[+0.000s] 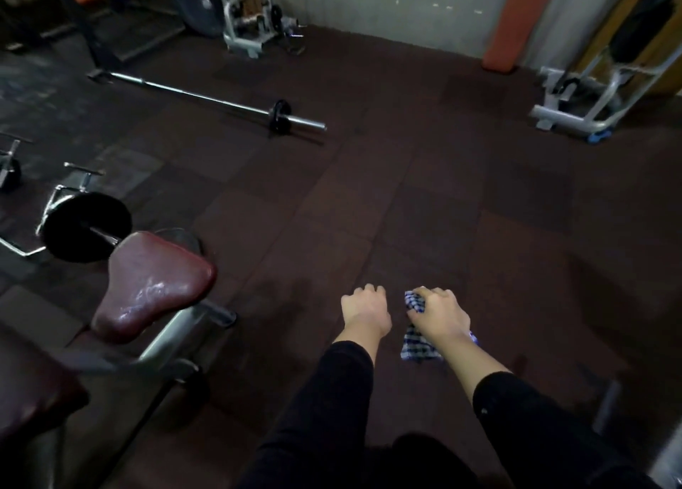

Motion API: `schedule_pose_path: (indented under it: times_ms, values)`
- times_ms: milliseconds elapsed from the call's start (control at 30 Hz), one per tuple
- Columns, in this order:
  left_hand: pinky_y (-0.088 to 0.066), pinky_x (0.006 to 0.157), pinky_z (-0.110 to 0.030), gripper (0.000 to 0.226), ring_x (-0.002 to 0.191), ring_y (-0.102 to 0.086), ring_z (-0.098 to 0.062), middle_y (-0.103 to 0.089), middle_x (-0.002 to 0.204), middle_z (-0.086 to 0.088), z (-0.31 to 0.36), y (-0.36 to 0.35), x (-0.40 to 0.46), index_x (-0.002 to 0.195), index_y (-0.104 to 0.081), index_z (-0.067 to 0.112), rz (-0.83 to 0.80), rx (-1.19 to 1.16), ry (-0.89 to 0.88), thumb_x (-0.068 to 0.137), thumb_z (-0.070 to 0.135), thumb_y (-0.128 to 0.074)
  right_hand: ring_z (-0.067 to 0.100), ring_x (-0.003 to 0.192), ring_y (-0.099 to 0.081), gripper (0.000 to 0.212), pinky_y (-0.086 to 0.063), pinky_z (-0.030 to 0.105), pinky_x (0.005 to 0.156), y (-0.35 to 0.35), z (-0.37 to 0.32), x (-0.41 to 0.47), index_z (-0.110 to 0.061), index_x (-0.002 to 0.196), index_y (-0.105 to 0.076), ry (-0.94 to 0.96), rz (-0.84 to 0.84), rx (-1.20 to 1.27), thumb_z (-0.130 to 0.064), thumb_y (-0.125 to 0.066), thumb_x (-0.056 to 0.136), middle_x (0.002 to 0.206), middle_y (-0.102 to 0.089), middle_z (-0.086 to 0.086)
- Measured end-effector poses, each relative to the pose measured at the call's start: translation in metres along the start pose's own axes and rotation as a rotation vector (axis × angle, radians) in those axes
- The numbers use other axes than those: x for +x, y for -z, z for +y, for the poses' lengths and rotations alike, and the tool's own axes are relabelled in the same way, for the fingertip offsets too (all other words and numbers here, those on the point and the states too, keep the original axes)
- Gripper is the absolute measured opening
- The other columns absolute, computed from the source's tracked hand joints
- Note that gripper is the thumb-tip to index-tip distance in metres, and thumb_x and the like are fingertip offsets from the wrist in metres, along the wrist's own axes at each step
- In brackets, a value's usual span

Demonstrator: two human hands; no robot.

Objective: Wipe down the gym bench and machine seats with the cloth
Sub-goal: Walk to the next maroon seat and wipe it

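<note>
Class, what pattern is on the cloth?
Blue-and-white check on the cloth, shown in the head view.

Both arms reach forward and down, side by side, in black sleeves pushed back from the wrists. The left hand [365,307] is curled into a loose fist, knuckles up, holding nothing. The right hand [439,313], just beside it, has its fingers curled in a grip round a bunched checked cloth [419,342], palm down.

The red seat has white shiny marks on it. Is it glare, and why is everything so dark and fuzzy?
Head view: likely glare or wet sheen on the red seat; dim room, motion blur at the edges, sharper near the right hand holding the cloth.
</note>
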State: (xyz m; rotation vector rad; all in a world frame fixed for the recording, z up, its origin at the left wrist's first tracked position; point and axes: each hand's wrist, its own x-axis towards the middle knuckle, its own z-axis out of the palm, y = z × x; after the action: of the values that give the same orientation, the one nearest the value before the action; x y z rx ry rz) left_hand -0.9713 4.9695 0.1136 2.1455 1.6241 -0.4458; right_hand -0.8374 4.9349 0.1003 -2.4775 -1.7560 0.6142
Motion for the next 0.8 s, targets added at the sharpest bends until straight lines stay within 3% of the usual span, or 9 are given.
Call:
schedule_pose_path:
  times_ms: [233,533,800]
  values:
    - [-0.040,0.095,-0.042,0.050,0.129,-0.043,-0.027,-0.043,0.139,-0.007,-0.044,0.065,0.099,0.142,-0.036,0.015,-0.022,-0.080,0.123,0.095,0.027,-0.048,0.018,0.121,-0.041,0.043,-0.041,0.032,0.072,0.029,-0.062,0.126,-0.029,0.129,-0.053,0.123,-0.024,-0.034,-0.034,-0.056,0.086,0.119,-0.055,-0.002]
    - [-0.040,0.095,-0.041,0.048,0.129,-0.042,-0.026,-0.042,0.140,-0.006,-0.105,0.140,0.247,0.142,-0.035,0.016,0.031,-0.217,0.362,0.097,0.029,-0.047,0.016,0.124,-0.038,0.046,-0.046,0.034,0.080,0.053,-0.157,0.323,-0.030,0.133,-0.048,0.428,-0.107,-0.149,-0.038,-0.055,0.088,0.123,-0.053,-0.004]
    - [-0.040,0.093,-0.041,0.046,0.127,-0.044,-0.026,-0.044,0.137,-0.006,-0.177,0.184,0.297,0.140,-0.037,0.016,0.112,-0.408,0.651,0.097,0.030,-0.046,0.017,0.121,-0.040,0.044,-0.046,0.035,0.080,0.055,-0.270,0.421,-0.029,0.130,-0.051,0.772,-0.193,-0.264,-0.037,-0.055,0.087,0.122,-0.054,-0.004]
